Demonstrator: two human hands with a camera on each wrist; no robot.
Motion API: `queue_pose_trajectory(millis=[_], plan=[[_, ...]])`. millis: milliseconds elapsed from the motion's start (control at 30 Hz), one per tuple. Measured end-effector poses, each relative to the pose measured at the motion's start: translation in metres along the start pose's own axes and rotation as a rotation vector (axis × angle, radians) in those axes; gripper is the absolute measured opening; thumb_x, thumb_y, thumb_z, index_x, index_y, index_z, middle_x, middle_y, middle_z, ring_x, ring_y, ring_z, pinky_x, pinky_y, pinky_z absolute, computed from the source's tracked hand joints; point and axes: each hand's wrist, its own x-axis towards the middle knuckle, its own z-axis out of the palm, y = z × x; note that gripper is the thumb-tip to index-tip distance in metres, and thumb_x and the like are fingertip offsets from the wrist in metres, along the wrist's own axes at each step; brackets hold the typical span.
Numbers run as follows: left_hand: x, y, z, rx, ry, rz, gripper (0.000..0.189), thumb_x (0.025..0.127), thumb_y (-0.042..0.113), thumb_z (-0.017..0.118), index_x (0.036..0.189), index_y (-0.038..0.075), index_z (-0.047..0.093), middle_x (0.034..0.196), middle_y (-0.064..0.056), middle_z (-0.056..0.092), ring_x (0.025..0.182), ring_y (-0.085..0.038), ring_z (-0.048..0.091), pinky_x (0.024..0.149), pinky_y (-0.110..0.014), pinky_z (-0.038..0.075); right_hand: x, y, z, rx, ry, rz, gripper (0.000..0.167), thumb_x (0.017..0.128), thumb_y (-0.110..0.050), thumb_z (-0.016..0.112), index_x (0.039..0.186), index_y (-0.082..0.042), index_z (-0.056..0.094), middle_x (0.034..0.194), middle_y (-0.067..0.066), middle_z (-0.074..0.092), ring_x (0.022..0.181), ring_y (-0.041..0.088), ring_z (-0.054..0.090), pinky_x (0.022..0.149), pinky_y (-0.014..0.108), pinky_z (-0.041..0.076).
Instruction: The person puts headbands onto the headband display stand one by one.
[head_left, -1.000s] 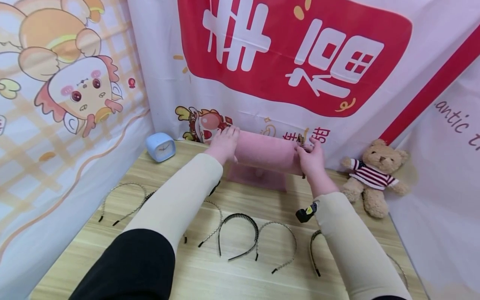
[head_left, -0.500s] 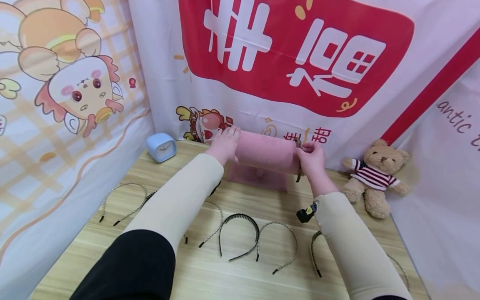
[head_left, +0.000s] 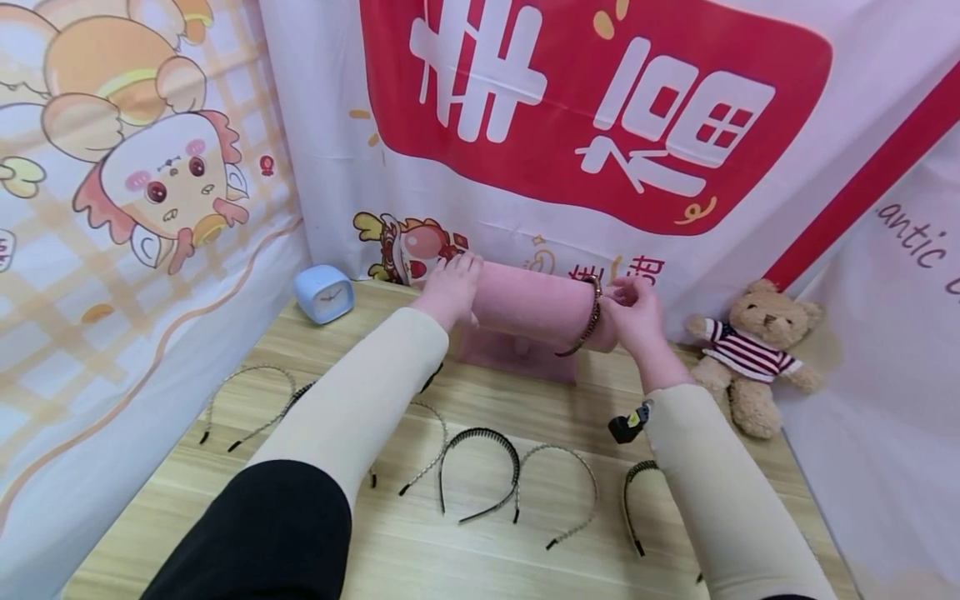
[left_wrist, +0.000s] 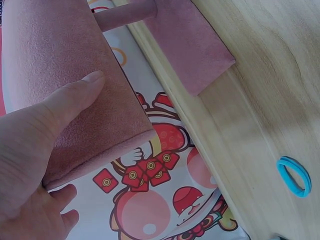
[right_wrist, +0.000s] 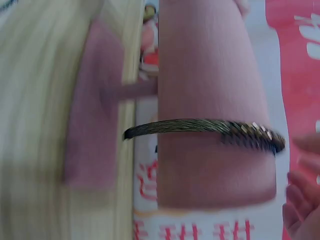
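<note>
Clasping the pink cylinder (head_left: 532, 300) at its left end with the left grip (head_left: 452, 292); holding the right grip (head_left: 637, 317) loosely relaxed, just beside the dark headband (right_wrist: 192, 125) hooked around the cylinder's right end.

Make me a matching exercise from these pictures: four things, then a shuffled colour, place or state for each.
1. Clock
2. Headband beside the right hand
3. Teddy bear
4. Left hand

a. dressed in stripes
b. holding the pink roll's left end
c. pale blue
d. over the roll, near its right end

Pairs: 1-c, 2-d, 3-a, 4-b
</note>
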Motion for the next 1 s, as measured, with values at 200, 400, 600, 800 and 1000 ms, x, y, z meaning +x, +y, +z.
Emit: queue_pose_trajectory(millis=[200,400,600,800,1000], plan=[[0.002,-0.002,0.002,-0.005,0.004,-0.004,0.119,0.072,0.046,0.086,0.156,0.002,0.013,0.16,-0.017,0.017,0.147,-0.033,0.016,0.119,-0.05,0.01,0.013,0.013,-0.014,-0.208,-0.341,-0.149,0.093,0.084,-0.021,0.081,0.158,-0.023,0.026,0.163,0.009,0.017,0.147,0.033,0.015,0.115,0.06,0.02],[0.005,-0.002,0.004,0.007,0.0,0.006,0.121,0.073,0.046,0.086,0.156,0.002,0.011,0.161,-0.018,0.015,0.148,-0.032,0.014,0.119,-0.05,0.009,0.02,0.023,-0.008,-0.279,-0.414,-0.201,0.094,0.079,-0.027,0.085,0.157,-0.024,0.031,0.15,0.014,0.039,0.138,0.033,0.033,0.113,0.054,0.027],[0.006,-0.002,0.005,0.01,-0.003,0.002,0.12,0.073,0.046,0.086,0.156,0.002,0.012,0.161,-0.018,0.016,0.147,-0.032,0.014,0.119,-0.05,0.009,0.021,0.012,0.007,-0.376,-0.376,-0.279,0.091,0.076,-0.033,0.087,0.152,-0.017,0.04,0.149,0.014,0.043,0.136,0.034,0.037,0.111,0.053,0.031],[0.004,-0.001,0.002,0.008,-0.007,-0.002,0.121,0.072,0.046,0.087,0.156,0.002,0.012,0.161,-0.017,0.016,0.147,-0.032,0.014,0.119,-0.05,0.009,0.019,-0.007,0.024,-0.424,-0.379,-0.296,0.089,0.076,-0.04,0.085,0.151,-0.019,0.041,0.147,0.01,0.046,0.135,0.031,0.039,0.11,0.051,0.032],[0.004,-0.003,0.004,-0.005,-0.006,-0.004,0.122,0.071,0.046,0.087,0.156,0.002,0.011,0.161,-0.017,0.015,0.148,-0.032,0.013,0.119,-0.051,0.009,0.019,-0.018,0.037,-0.537,-0.35,-0.277,0.088,0.076,-0.057,0.078,0.151,-0.034,0.04,0.143,0.008,0.05,0.128,0.034,0.038,0.102,0.059,0.029]])
